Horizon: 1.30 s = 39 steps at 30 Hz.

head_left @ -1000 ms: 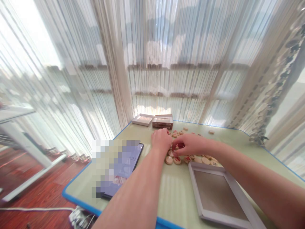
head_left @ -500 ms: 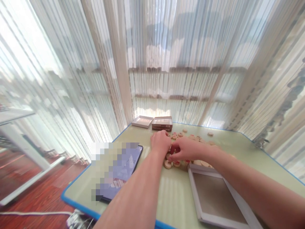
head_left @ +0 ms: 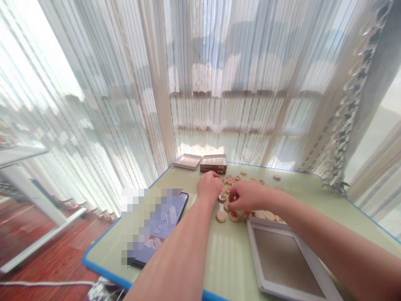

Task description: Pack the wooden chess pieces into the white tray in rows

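Round wooden Chinese chess pieces (head_left: 233, 215), some with red or black characters and some plain side up, lie in a loose group on the pale green table (head_left: 225, 255). At the group's left edge rests my left hand (head_left: 209, 184), its fingers curled; whatever may be under them is hidden. My right hand (head_left: 246, 195) reaches in from the right, thumb and fingers closed on a chess piece (head_left: 227, 205) low over the table. A black-marked piece (head_left: 222, 197) lies between the two hands. One plain piece (head_left: 221, 217) sits nearest to me.
An open shallow box lid (head_left: 255, 255) lies under my right forearm. Left of my left arm is a tablet-like device (head_left: 169, 217), partly blurred out. A small white tray (head_left: 187, 161) and brown boxes (head_left: 213, 164) stand at the back. Two stray pieces (head_left: 277, 177) lie farther off.
My right hand has drawn slightly right and its fingers have closed on a piece. The black-marked piece between the hands has come into view. My left hand has barely moved.
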Each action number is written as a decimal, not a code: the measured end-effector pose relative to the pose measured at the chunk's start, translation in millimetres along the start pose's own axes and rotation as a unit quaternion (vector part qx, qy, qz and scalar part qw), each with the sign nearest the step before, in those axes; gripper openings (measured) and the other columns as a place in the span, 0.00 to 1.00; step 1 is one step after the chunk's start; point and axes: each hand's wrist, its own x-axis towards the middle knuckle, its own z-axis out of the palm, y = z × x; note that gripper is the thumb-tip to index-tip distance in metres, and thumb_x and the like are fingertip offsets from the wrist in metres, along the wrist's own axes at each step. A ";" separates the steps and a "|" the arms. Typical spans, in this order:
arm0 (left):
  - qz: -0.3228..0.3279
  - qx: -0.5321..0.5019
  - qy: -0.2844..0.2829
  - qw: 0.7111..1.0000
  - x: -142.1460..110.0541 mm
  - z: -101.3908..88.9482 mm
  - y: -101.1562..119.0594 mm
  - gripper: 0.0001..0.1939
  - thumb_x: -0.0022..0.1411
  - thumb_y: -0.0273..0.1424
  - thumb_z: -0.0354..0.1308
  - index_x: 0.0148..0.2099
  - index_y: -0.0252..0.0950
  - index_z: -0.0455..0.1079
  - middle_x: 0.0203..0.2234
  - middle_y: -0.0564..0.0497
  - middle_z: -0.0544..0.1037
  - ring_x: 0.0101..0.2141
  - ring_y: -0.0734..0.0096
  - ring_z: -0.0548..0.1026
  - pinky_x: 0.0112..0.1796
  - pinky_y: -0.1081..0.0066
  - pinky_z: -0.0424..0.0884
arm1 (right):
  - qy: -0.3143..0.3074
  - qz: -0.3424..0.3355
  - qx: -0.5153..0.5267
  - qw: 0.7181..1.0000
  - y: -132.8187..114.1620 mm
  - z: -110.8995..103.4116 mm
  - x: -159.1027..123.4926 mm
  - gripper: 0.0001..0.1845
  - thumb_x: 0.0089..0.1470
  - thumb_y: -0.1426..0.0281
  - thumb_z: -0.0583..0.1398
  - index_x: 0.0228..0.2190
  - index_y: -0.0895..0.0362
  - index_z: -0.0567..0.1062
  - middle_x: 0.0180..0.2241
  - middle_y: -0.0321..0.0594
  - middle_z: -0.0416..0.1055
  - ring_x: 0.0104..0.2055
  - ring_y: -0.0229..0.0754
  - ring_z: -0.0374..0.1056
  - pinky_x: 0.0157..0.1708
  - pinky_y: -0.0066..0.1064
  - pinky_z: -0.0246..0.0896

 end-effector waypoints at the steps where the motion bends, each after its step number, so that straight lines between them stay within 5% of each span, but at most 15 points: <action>1: -0.001 0.003 0.000 1.000 0.1 -0.2 0.3 0.14 0.47 0.25 0.48 0.31 0.39 0.74 0.32 0.50 0.79 0.37 0.65 0.73 0.38 0.69 0.66 | -0.003 0.010 -0.004 1.000 0.2 0.0 0.3 0.13 0.41 0.59 0.58 0.25 0.55 0.76 0.23 0.36 0.71 0.25 0.38 0.65 0.21 0.27 0.50; 8: -0.004 0.005 -0.001 1.000 -0.6 -0.6 1.5 0.14 0.47 0.25 0.48 0.31 0.39 0.74 0.32 0.49 0.79 0.38 0.63 0.74 0.38 0.69 0.66 | 0.003 0.012 -0.015 1.000 -4.0 -0.7 0.9 0.14 0.40 0.57 0.59 0.24 0.55 0.74 0.22 0.36 0.70 0.25 0.38 0.63 0.21 0.28 0.48; 14: -0.003 0.008 0.001 1.000 0.0 0.0 1.2 0.13 0.47 0.25 0.48 0.31 0.38 0.74 0.33 0.48 0.79 0.38 0.63 0.74 0.38 0.69 0.66 | 0.043 -0.002 -0.016 0.999 -6.1 -3.1 -1.3 0.08 0.38 0.68 0.58 0.26 0.55 0.69 0.25 0.34 0.69 0.26 0.37 0.62 0.22 0.27 0.49; 23: -0.006 -0.020 0.005 1.000 0.9 -0.8 1.2 0.14 0.46 0.25 0.47 0.30 0.38 0.74 0.32 0.47 0.79 0.37 0.63 0.73 0.38 0.69 0.66 | -0.082 -0.069 0.081 0.991 -11.2 -11.5 -12.1 0.11 0.39 0.68 0.58 0.30 0.54 0.71 0.25 0.32 0.67 0.25 0.34 0.61 0.21 0.24 0.51; 29: -0.040 -0.075 0.022 0.996 5.1 -2.3 0.5 0.15 0.45 0.24 0.47 0.29 0.37 0.74 0.33 0.48 0.79 0.36 0.66 0.73 0.37 0.71 0.66 | -0.054 -0.116 0.049 0.991 -19.9 -4.0 -11.5 0.12 0.39 0.62 0.61 0.29 0.52 0.73 0.23 0.30 0.66 0.24 0.34 0.60 0.21 0.24 0.50; 35: -0.045 -0.097 0.032 0.994 5.2 -0.7 -0.7 0.14 0.44 0.24 0.47 0.27 0.37 0.73 0.31 0.49 0.79 0.35 0.66 0.73 0.37 0.71 0.66 | -0.057 -0.114 0.061 0.990 -17.5 -1.5 -12.4 0.10 0.39 0.68 0.60 0.30 0.52 0.73 0.23 0.30 0.66 0.24 0.33 0.60 0.21 0.23 0.51; 39: -0.045 -0.107 0.035 0.993 5.2 0.4 -0.9 0.14 0.43 0.24 0.46 0.26 0.38 0.73 0.30 0.50 0.79 0.35 0.66 0.73 0.37 0.71 0.66 | -0.057 -0.130 0.071 0.987 -22.2 0.4 -12.2 0.15 0.39 0.61 0.61 0.33 0.52 0.74 0.24 0.30 0.66 0.24 0.34 0.60 0.22 0.24 0.52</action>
